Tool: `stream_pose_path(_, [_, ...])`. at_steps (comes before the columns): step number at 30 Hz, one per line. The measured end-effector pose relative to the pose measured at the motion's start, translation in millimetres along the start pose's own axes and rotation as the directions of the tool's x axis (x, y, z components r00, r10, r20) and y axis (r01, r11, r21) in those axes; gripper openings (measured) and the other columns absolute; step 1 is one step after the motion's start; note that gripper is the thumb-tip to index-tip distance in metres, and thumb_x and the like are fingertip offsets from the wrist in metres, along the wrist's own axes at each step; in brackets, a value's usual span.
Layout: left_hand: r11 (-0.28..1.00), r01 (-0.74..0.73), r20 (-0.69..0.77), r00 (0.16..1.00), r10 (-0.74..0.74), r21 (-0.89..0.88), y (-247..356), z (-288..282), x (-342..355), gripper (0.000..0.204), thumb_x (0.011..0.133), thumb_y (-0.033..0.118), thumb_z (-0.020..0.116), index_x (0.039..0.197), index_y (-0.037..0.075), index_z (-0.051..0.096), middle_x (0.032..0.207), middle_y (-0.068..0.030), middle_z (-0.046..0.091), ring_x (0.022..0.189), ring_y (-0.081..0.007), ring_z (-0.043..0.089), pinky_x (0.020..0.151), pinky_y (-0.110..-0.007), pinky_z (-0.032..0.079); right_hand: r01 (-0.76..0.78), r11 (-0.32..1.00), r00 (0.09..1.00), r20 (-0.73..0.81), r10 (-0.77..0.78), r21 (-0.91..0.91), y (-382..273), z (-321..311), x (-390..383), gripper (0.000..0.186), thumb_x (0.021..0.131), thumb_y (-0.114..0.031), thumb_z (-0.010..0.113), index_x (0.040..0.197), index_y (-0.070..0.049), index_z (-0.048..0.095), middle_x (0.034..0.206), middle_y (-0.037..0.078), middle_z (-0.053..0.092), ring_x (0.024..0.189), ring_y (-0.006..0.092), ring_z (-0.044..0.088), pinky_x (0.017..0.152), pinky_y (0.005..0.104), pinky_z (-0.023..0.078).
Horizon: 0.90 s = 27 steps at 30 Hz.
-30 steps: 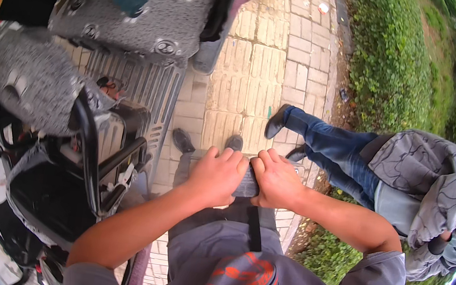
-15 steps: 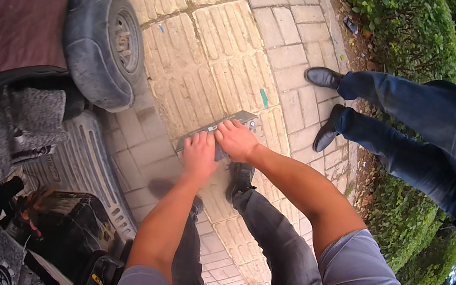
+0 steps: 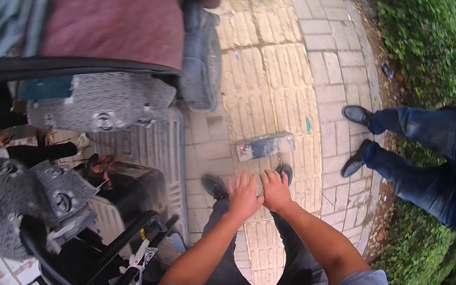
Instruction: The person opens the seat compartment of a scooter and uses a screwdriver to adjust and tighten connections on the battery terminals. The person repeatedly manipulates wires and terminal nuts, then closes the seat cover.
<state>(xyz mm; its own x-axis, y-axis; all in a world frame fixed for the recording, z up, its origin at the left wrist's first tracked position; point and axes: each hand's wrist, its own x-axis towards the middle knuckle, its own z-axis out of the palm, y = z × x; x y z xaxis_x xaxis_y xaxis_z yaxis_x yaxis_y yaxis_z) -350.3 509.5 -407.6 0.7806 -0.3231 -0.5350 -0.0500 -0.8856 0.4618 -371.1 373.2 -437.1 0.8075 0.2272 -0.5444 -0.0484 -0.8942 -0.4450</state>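
Yellow ridged paving (image 3: 276, 73) is running up the middle of the view, with grey brick (image 3: 332, 75) edging it and a hedge (image 3: 431, 43) bordering the right side. Just ahead of the wearer's shoes, the dark box (image 3: 266, 146) is lying on the ridges, slightly aslant. Nearer the body, the left hand (image 3: 245, 195) is hovering with fingers spread, and the right hand (image 3: 275, 191) is hanging close beside it, fingers loosely bent. Neither is gripping anything visible; whether they are touching each other is hard to tell.

Because the wearer's right shoe (image 3: 284, 173) is standing so close to the near edge, a small step could be kicking the box or tripping the wearer. Grooves underneath are probably giving it an uneven seat, so a knock might be rocking or scuffing it. Farther right, another person (image 3: 427, 131) is standing near enough that a stride inward could be striking it too. Leftward, the cart's black frame (image 3: 122, 239) is crowding the left arm, which might be catching on it.

Compared with half a second ago, the hands are no longer covering the box but are sitting back toward the body, and more of the cart's purple cover (image 3: 118, 8) is showing.
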Motion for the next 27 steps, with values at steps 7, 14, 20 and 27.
stream_pose_path(7, [0.945,-0.145,-0.521,0.853,-0.030,-0.293,52,-258,-188,0.048,0.076,0.020,0.067,0.117,0.000,0.053,0.126,-0.0186,0.048,0.121,-0.0349,0.042,0.104,-0.045,0.029,0.361,0.912,0.924,-0.207,-0.322,0.193,-160,-152,-64,0.057,0.070,-0.027,0.072,0.116,0.001,0.053,0.118,0.019,0.053,0.110,0.0354,0.049,0.095,0.0435,0.037])
stream_pose_path(14, [0.897,-0.131,-0.881,0.293,-0.371,-0.422,-23,-377,-316,0.037,0.083,0.009,0.060,0.116,-0.004,0.051,0.123,-0.0175,0.047,0.113,-0.0295,0.048,0.097,-0.040,0.037,0.544,0.823,0.831,-0.242,-0.500,0.166,-310,-271,-55,0.049,0.076,-0.022,0.070,0.114,0.004,0.052,0.113,0.022,0.054,0.106,0.0374,0.052,0.093,0.0395,0.042])
stream_pose_path(20, [0.706,-0.187,-0.728,0.257,-0.636,-0.683,-80,-355,-334,0.038,0.088,0.017,0.058,0.118,-0.005,0.049,0.122,-0.0161,0.051,0.113,-0.0243,0.048,0.100,-0.036,0.033,0.583,0.810,0.761,-0.305,-0.573,-0.066,-408,-345,-1,0.056,0.075,-0.025,0.072,0.118,0.005,0.051,0.114,0.022,0.056,0.108,0.0359,0.054,0.092,0.0381,0.043])
stream_pose_path(27, [0.615,-0.200,-0.645,0.306,-0.700,-0.763,-94,-342,-334,0.034,0.084,0.012,0.061,0.112,-0.004,0.053,0.111,-0.0162,0.055,0.104,-0.0256,0.053,0.092,-0.034,0.038,0.540,0.797,0.683,-0.412,-0.603,-0.271,-550,-365,139,0.083,0.066,-0.045,0.076,0.118,0.013,0.046,0.107,0.030,0.059,0.105,0.0369,0.058,0.088,0.0393,0.046])
